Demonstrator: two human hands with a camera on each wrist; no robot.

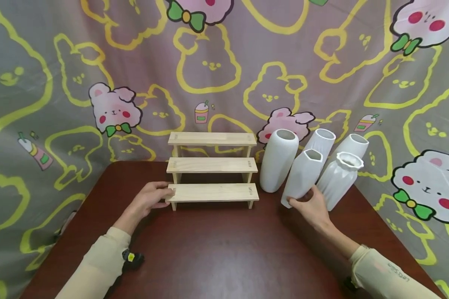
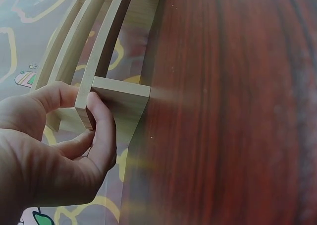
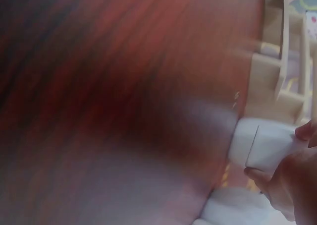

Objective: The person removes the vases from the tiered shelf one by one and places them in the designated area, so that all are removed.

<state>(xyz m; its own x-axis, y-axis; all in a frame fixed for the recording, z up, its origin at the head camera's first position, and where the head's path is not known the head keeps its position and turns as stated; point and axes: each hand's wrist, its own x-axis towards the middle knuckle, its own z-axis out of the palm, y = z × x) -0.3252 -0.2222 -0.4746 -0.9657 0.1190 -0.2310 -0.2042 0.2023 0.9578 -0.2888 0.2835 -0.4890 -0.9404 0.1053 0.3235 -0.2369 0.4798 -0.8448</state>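
A three-step wooden display stand [image 1: 213, 192] stands at the back middle of the table. My left hand [image 1: 151, 197] holds the left end of its lowest step; in the left wrist view, fingers [image 2: 103, 126] curl under the board [image 2: 85, 98]. To the right of the stand, my right hand [image 1: 312, 207] grips a white faceted vase [image 1: 302, 172] low on its body, thumb on one side and fingers on the other. The right wrist view also shows this vase [image 3: 272, 148], partly cut off by the hand. Whether its base touches the table cannot be told.
A tall smooth white vase [image 1: 278, 162] stands between the stand and the gripped vase. Behind and to the right are a ribbed vase [image 1: 321, 143], another white vase [image 1: 355, 145] and a ruffled-rim vase [image 1: 338, 180]. A patterned curtain [image 1: 213, 99] hangs behind the dark table [image 1: 217, 249].
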